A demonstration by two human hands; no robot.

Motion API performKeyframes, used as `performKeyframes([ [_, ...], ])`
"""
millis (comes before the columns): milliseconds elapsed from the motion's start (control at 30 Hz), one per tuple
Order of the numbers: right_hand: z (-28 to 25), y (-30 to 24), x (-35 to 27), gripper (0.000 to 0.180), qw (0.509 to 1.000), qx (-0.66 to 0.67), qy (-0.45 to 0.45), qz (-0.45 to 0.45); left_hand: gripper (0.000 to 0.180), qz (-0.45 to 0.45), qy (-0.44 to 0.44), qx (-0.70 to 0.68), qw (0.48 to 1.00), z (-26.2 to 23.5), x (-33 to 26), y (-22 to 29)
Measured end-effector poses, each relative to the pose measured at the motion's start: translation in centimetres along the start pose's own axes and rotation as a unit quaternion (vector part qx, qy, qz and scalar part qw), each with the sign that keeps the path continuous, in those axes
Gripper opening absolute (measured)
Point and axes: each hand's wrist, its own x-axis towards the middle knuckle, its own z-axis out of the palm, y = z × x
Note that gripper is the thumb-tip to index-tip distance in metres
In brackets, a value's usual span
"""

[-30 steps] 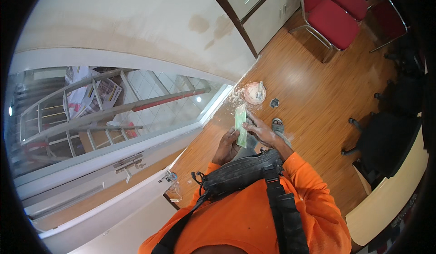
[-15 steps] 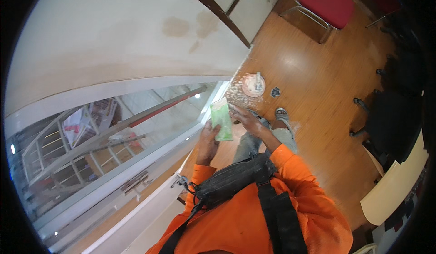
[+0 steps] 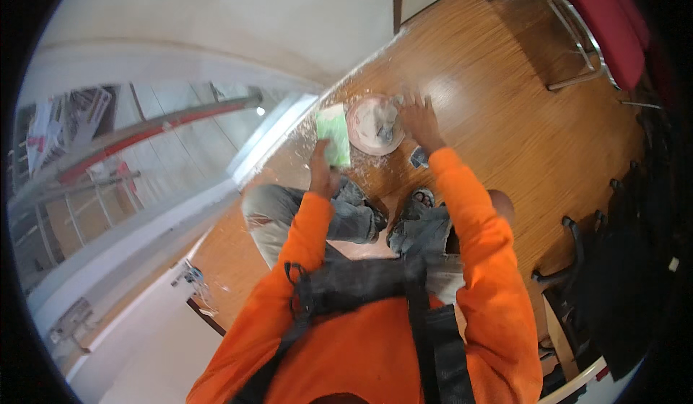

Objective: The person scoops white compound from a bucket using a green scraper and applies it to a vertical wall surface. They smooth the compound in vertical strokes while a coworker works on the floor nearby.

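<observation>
My left hand point(image 3: 323, 173) grips a flat, rectangular green piece point(image 3: 333, 133) by its lower part, thumb across its face; its far edge is whitish. Just right of it, a round pinkish pan point(image 3: 354, 131) with white, paste-like material in it stands on the floor. A grey scraper-like tool point(image 3: 387, 128) lies in the pan, its exact kind blurred. My right hand point(image 3: 421, 122) reaches beside the pan's right rim, fingers stretched out and apart, slightly smeared by motion. Nothing shows in that hand.
White dust covers the wood floor point(image 3: 491, 129) around the pan. A small dark object point(image 3: 419, 158) lies below my right hand. A glass panel with a white frame point(image 3: 278, 126) runs along the left. A red chair point(image 3: 603, 25) stands far right, black wheeled chairs point(image 3: 613, 259) nearer.
I have crouched lower, so the pan looks nearer. My right hand has moved away from the green piece, forward and right to the pan. My left hand keeps the green piece.
</observation>
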Motion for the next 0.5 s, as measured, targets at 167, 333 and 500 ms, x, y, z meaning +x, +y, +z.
performKeyframes([
  [167,8.6,-2.3,6.7,0.042,0.994,-0.041,-0.045,-0.093,0.037,0.014,0.04,-0.041,0.998,-5.5,6.4,-7.7],
  [333,9.2,-2.8,8.7,0.044,0.971,0.016,-0.216,-0.101,0.04,0.007,0.088,-0.106,0.99,-7.2,7.7,-8.8],
  [500,4.3,-0.5,4.5,0.048,0.956,0.089,-0.248,-0.13,0.046,-0.024,0.113,-0.2,0.973,-6.5,6.7,-8.7],
])
